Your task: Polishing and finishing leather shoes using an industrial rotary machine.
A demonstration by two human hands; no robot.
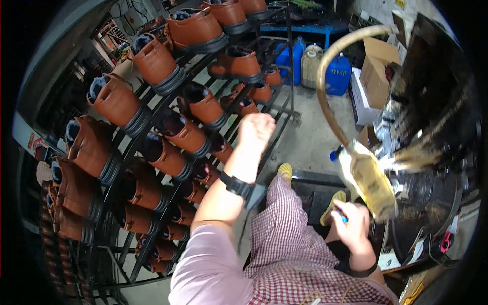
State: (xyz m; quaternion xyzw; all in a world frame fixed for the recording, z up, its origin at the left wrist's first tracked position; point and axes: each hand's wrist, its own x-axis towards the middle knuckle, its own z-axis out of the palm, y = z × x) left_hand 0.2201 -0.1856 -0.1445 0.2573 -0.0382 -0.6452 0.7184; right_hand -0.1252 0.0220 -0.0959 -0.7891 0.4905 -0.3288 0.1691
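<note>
My left hand (pixel 256 131) reaches forward beside the shoe rack, its fingers curled into a loose fist. I see nothing sticking out of it, and its palm side is hidden. The closest shoes to it are brown ankle shoes (pixel 206 105) with black soles, resting on the rack's bars. Low at the right, my right hand (pixel 355 226) is closed around a small slim thing with a bright blue part (pixel 344 219); its kind is too small to tell. Just past that hand hangs a yellowish lit box-shaped lamp (pixel 373 180) on a curved hose (pixel 324 86).
A black metal rack (pixel 288 56) with several rows of brown shoes fills the left. A dark machine (pixel 419 188) stands at the right. Blue jugs (pixel 337 76), a whitish jug (pixel 311 66) and a cardboard box (pixel 377 68) sit on the floor behind. A pedal platform (pixel 317 198) lies by my feet.
</note>
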